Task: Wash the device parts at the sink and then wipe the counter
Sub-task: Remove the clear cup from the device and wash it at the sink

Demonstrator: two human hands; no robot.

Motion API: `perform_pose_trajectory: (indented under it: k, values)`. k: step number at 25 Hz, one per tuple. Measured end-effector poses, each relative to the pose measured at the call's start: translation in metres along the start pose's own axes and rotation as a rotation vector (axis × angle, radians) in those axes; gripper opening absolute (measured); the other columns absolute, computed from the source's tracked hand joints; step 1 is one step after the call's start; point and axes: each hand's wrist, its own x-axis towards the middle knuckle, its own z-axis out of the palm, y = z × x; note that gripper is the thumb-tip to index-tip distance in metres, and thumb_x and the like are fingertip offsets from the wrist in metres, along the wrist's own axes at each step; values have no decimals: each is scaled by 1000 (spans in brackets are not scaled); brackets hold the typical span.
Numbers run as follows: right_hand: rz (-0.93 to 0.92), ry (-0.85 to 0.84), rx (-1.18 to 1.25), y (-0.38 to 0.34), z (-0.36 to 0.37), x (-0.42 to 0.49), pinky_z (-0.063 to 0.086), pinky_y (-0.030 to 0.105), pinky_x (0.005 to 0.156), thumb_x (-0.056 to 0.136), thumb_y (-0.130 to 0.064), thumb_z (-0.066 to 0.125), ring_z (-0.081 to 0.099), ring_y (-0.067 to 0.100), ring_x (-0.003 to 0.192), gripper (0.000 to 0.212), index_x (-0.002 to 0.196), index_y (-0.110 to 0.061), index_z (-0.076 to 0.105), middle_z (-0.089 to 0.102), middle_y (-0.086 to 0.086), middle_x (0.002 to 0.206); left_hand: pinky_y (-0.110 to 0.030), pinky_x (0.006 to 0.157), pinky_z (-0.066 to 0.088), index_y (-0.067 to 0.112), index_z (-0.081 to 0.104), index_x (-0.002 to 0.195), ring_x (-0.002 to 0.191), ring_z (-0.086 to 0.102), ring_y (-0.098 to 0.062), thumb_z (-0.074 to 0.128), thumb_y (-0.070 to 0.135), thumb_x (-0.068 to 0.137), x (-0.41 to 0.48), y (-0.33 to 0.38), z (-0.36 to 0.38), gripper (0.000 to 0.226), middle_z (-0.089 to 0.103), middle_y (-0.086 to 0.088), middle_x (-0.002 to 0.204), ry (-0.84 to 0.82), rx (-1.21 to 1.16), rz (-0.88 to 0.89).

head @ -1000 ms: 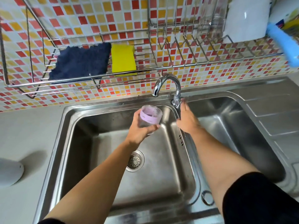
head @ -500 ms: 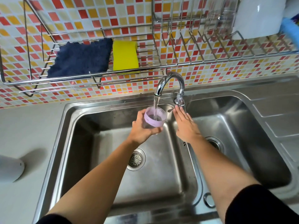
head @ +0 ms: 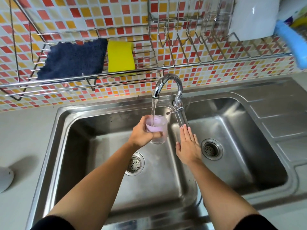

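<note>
Left hand (head: 141,135): fingers curled around clear cup (head: 157,129), under faucet (head: 167,87) stream.
Right hand (head: 188,146): flat, fingers straight and together, below faucet, holding nothing.

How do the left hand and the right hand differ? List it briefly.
The left hand grips a clear cup; the right hand holds nothing. The left hand is curled; the right hand lies flat, fingers straight. Both are bare, over the sink.
</note>
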Motion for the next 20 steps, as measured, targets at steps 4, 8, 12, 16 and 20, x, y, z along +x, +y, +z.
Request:
perform_pose_trajectory:
  k: [4,8,12,16,20]
  values:
    - [-18,11,10,1,-1,1,1,33,114,82,-32,14,3,18,145,69,148,-11,8,5,4,157,-25,80,44,26,49,118,98,60,-21,86,27,52,0,0,-7,75,64,0,109,21,130,-33]
    - [-10,-18,6,0,-4,1,1,32,115,93,-22,21,-3,17,145,59,148,-11,2,-2,2,157,-29,82,50,31,48,114,99,60,-23,80,30,43,-4,4,-7,78,64,0,108,-46,159,-16]
    - [-12,-37,-3,0,-8,1,0,32,116,95,-14,29,-6,17,144,61,148,-11,-2,-6,2,157,-26,80,48,32,48,115,97,60,-22,80,30,43,-5,3,-8,79,64,1,107,-20,191,16]
    - [-17,-30,5,1,-7,0,2,32,116,93,-11,32,-4,18,145,63,148,-10,1,-4,4,157,-29,84,50,34,48,115,98,59,-23,84,28,44,-3,3,-10,79,64,0,108,-9,190,14]
    - [-12,-46,-9,2,-4,2,-1,30,115,94,-12,28,-7,16,144,62,148,-10,-3,-8,3,157,-27,85,47,31,47,118,100,58,-24,86,21,51,-2,0,-13,78,62,-1,111,-6,198,20]
